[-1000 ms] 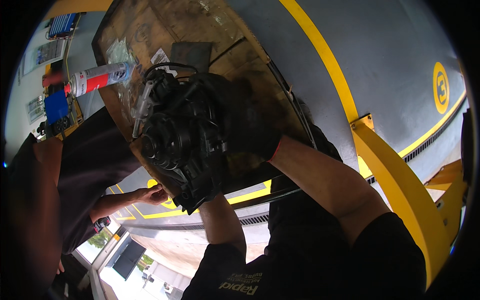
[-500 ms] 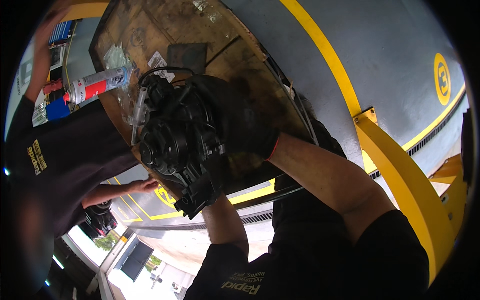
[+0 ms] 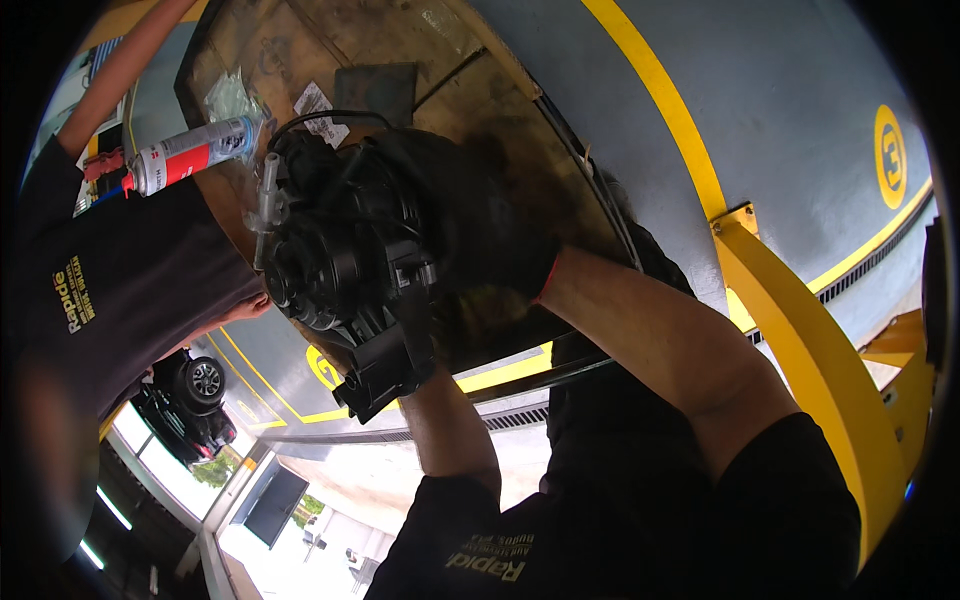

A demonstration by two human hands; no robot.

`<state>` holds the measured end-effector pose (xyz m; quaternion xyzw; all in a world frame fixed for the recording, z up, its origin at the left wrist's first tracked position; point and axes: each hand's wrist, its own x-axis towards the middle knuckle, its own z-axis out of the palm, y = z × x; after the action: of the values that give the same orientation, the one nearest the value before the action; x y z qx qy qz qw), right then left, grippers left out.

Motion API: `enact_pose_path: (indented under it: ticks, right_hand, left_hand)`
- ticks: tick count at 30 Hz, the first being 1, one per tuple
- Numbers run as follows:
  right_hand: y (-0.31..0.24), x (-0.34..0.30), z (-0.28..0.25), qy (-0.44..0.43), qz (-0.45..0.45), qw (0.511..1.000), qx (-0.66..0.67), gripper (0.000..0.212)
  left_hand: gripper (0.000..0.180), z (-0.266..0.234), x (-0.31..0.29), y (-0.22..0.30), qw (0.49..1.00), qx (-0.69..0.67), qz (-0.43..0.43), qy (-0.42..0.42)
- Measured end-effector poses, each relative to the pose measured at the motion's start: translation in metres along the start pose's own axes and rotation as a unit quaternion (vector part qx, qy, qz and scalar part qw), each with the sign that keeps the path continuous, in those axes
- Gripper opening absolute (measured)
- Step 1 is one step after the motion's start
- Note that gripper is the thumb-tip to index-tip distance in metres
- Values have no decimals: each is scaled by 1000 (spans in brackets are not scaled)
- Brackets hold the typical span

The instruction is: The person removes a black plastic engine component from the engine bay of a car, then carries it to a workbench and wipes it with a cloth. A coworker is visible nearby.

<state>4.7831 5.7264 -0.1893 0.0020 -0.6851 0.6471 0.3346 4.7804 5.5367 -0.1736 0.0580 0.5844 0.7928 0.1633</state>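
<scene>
A bulky black plastic blower housing (image 3: 320,270) with a round motor end and a thin hose is held over the worktable's near edge. My right hand (image 3: 490,230), in a black glove, lies against its right side; its fingers blend into the dark plastic. From below, my left hand (image 3: 415,325), also gloved in black, grips the lower end beside a flat bracket (image 3: 375,375). Most of its fingers are hidden behind the part. A clear plastic tube-like piece (image 3: 268,195) sits along the housing's left side.
On the stained worktable (image 3: 300,40) are a red-and-white spray can (image 3: 190,155), a clear plastic bag (image 3: 230,98), a paper label (image 3: 318,108) and a dark square pad (image 3: 378,92). A co-worker in a dark shirt (image 3: 130,270) stands close at left. A yellow post (image 3: 800,350) rises at right.
The housing has shifted slightly left and upward in view, with both my hands on it. The co-worker's lower hand has drawn back left, and their raised arm has moved.
</scene>
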Motion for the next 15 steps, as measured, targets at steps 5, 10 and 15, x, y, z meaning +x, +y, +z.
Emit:
enact_pose_path:
  ticks: [5,10,15]
  right_hand:
    - [-6,3,-6,2,-6,1000,-7,88]
    - [2,-5,2,1,-10,1000,-19,90]
    - [-12,1,8,70,-23,993,-89,94]
  left_hand:
    - [40,0,6,-1,997,71,29,-5]
    - [40,-12,17,2,955,281,93,-17]
    - [39,-33,27,13,824,547,142,-36]
